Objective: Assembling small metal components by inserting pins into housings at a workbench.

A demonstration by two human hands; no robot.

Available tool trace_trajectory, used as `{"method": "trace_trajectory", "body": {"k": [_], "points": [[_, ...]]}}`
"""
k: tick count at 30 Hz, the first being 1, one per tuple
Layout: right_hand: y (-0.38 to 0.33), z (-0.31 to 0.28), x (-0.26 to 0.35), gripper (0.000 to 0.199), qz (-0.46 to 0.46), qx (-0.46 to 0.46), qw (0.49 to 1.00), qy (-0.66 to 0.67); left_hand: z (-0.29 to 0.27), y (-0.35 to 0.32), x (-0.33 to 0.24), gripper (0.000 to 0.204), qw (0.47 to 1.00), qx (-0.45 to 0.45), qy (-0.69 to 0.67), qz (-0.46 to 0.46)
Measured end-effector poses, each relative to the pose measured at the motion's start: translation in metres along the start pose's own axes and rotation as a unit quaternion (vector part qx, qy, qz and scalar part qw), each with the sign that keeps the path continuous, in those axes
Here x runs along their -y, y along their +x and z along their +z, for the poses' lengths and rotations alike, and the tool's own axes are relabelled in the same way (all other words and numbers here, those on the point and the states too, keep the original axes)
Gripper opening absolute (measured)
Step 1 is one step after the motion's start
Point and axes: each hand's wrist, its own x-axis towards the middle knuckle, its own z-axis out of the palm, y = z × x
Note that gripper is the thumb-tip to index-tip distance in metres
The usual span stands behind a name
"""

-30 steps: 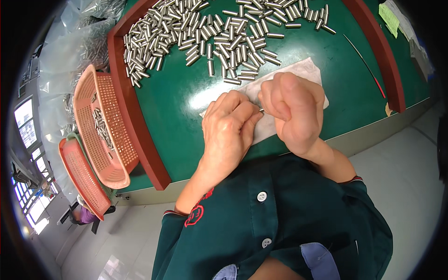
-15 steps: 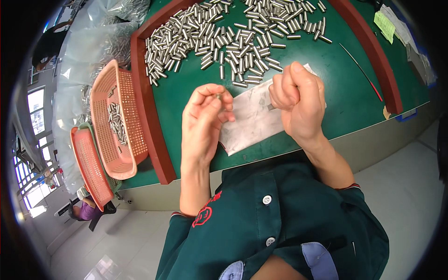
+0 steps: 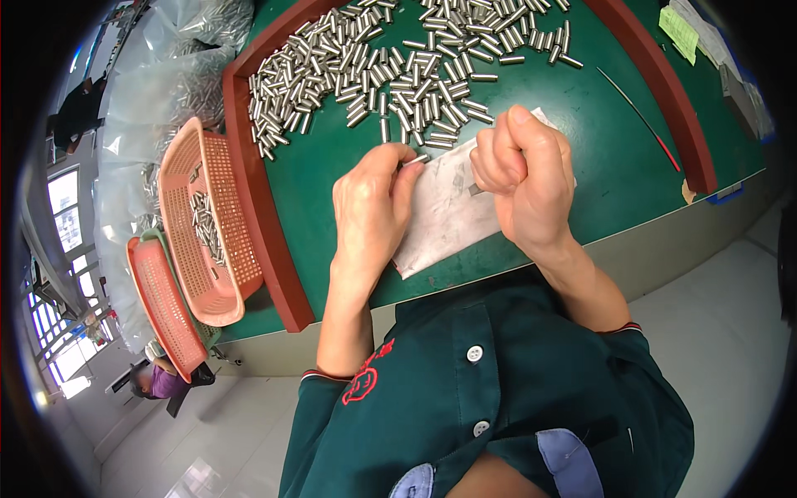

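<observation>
My left hand (image 3: 371,202) pinches a small metal pin (image 3: 418,158) between thumb and forefinger, over the left edge of a stained white cloth (image 3: 444,212). My right hand (image 3: 534,178) is closed in a fist above the cloth's right part; what its curled fingers hold, if anything, is hidden. A small grey patch (image 3: 475,189) shows just beside those fingers; I cannot tell whether it is a held piece or a mark on the cloth. Beyond both hands, a large heap of shiny metal pins (image 3: 427,79) spreads over the green tabletop (image 3: 614,187).
Dark red wooden rails (image 3: 261,224) border the work area. A thin red-handled tool (image 3: 639,116) lies at right. Left stand a pink basket (image 3: 237,178) with some pins, a second pink basket (image 3: 166,303) and clear plastic bags (image 3: 137,124) of pins. Another person (image 3: 162,380) sits beyond.
My left hand has turned over, its back now up, and the pin in its fingertips points out toward the right. My right fist has barely moved. The view has shifted slightly.
</observation>
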Motion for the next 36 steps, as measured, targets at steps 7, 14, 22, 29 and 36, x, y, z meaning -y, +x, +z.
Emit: {"method": "trace_trajectory", "body": {"k": [7, 14, 22, 29, 36], "points": [[0.000, -0.003, 0.000, 0.041, 0.004, 0.000, 0.999, 0.050, 0.011, -0.025, -0.020, 0.007, 0.994, 0.075, -0.076, -0.013], [-0.002, -0.006, 0.003, 0.041, 0.020, 0.000, 0.999, 0.050, 0.013, -0.026, -0.023, 0.009, 0.995, 0.057, -0.075, -0.043], [-0.002, -0.008, 0.003, 0.041, 0.023, 0.009, 0.997, 0.068, 0.013, -0.026, -0.023, 0.010, 0.994, 0.055, -0.075, -0.055], [-0.001, -0.009, 0.001, 0.041, 0.015, 0.005, 0.993, 0.114, 0.012, -0.025, -0.023, 0.010, 0.994, 0.058, -0.079, -0.057], [0.000, -0.005, 0.002, 0.041, 0.019, 0.009, 0.997, 0.078, 0.017, -0.028, -0.019, 0.009, 0.993, 0.041, -0.100, -0.056]]}}
